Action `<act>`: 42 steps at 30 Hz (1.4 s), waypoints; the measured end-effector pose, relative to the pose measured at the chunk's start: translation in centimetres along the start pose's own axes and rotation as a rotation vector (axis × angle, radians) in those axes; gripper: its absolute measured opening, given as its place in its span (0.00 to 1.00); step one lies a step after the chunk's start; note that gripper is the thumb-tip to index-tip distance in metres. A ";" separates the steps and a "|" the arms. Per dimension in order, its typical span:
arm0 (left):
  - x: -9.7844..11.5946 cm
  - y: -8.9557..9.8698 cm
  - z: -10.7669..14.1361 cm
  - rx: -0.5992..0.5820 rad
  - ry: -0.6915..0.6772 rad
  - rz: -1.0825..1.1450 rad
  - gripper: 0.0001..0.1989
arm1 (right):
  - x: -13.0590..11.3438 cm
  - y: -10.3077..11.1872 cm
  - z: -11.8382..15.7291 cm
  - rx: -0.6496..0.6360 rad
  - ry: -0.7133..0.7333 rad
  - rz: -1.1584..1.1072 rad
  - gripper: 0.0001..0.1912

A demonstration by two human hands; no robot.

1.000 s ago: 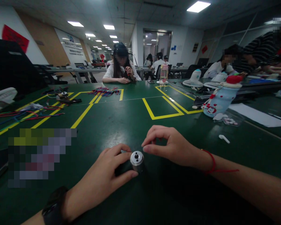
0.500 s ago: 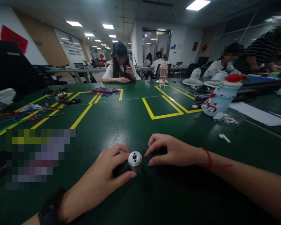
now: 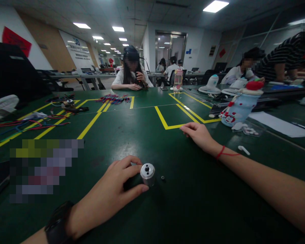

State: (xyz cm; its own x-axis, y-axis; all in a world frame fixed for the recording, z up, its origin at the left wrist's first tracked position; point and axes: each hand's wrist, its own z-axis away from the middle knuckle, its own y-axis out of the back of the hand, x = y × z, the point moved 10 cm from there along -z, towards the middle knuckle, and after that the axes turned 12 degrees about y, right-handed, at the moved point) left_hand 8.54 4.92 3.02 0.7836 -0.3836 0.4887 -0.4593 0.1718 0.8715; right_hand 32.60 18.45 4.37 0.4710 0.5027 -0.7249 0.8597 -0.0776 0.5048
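A small silver cylindrical motor (image 3: 147, 176) stands upright on the green table, its round end with a dark centre and small holes facing up. My left hand (image 3: 114, 184) is closed around its left side, thumb at the front and fingers behind. Just right of the motor lies a tiny metal ring-shaped part (image 3: 163, 178), touched by neither hand. Farther forward and right, my right hand (image 3: 199, 134) hovers low over the table by the yellow tape, fingertips drawn together. Whatever they hold, if anything, is too small to make out.
Right of my right hand stand a blue bottle with a red lid (image 3: 240, 106), a white earbud (image 3: 244, 150) and white paper (image 3: 282, 123). Wire bundles (image 3: 114, 99) lie farther back, with loose wires (image 3: 35, 123) at left. A person (image 3: 130, 73) sits across the table.
My right hand has moved forward and right, away from the motor, and its fingers have drawn together. The tiny ring part stays on the table. My left hand keeps its hold on the motor.
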 end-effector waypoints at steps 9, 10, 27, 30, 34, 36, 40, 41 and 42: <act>-0.3 0.6 0.2 -0.015 0.011 -0.003 0.09 | -10.6 -8.9 5.4 -0.761 0.391 -0.025 0.15; -0.4 0.5 0.2 -0.015 0.013 -0.005 0.09 | -11.2 -9.3 5.9 -0.790 0.437 0.006 0.15; 0.0 1.0 0.0 0.013 -0.012 -0.010 0.10 | -15.3 -8.4 4.5 -0.292 0.387 -0.252 0.07; 0.1 1.1 0.0 0.025 -0.020 -0.010 0.10 | -15.1 -9.0 4.6 -0.329 0.357 -0.283 0.07; 0.1 1.2 0.1 0.047 -0.025 -0.012 0.11 | -15.0 -9.2 4.8 -0.360 0.364 -0.299 0.07; 0.1 1.2 0.2 0.051 -0.023 -0.016 0.11 | -15.1 -9.2 5.0 -0.380 0.375 -0.301 0.06; -0.2 1.0 0.1 0.039 -0.013 -0.022 0.11 | -15.2 -9.3 5.1 -0.416 0.395 -0.287 0.06; -0.4 0.9 0.1 0.035 -0.011 -0.021 0.10 | -14.9 -9.3 4.9 -0.411 0.388 -0.273 0.07; -0.6 0.8 0.0 0.030 -0.010 -0.020 0.10 | -14.3 -9.2 4.5 -0.395 0.371 -0.255 0.09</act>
State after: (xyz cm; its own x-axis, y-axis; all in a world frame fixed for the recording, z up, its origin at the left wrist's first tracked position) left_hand 7.66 5.26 3.39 0.7885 -0.3960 0.4707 -0.4560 0.1372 0.8793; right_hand 18.86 8.05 8.02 0.0981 0.7361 -0.6697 0.7645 0.3751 0.5243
